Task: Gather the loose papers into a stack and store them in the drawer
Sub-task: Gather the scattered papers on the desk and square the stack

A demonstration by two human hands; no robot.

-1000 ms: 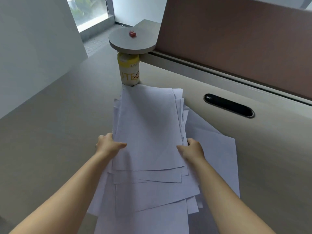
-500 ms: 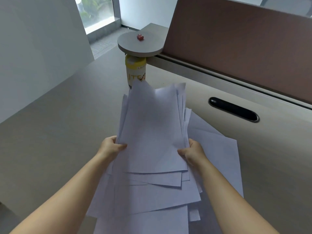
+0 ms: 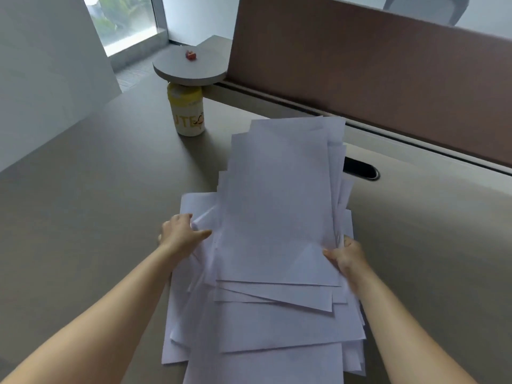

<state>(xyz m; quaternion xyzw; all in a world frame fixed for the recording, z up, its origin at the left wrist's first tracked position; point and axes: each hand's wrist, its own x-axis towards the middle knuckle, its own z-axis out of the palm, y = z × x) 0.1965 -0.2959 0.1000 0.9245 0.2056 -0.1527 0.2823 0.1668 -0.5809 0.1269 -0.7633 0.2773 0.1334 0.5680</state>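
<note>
A loose pile of white papers (image 3: 277, 206) lies fanned and uneven on the grey desk (image 3: 97, 217), its sheets skewed at several angles. My left hand (image 3: 181, 234) grips the pile's left edge, thumb on top of the sheets. My right hand (image 3: 346, 259) pinches the right edge, thumb on top. The far end of the upper sheets is raised off the desk and tilts to the right. No drawer shows in this view.
A yellow-and-white can (image 3: 188, 113) stands behind the papers, under a round grey shelf (image 3: 191, 66) with a small red object (image 3: 190, 55) on it. A brown partition (image 3: 360, 73) runs along the desk's back. A dark cable slot (image 3: 361, 169) lies by the papers' right edge.
Both hands lifted the far end of the upper sheets and swung the pile to the right, away from the can. The papers now cover part of the cable slot.
</note>
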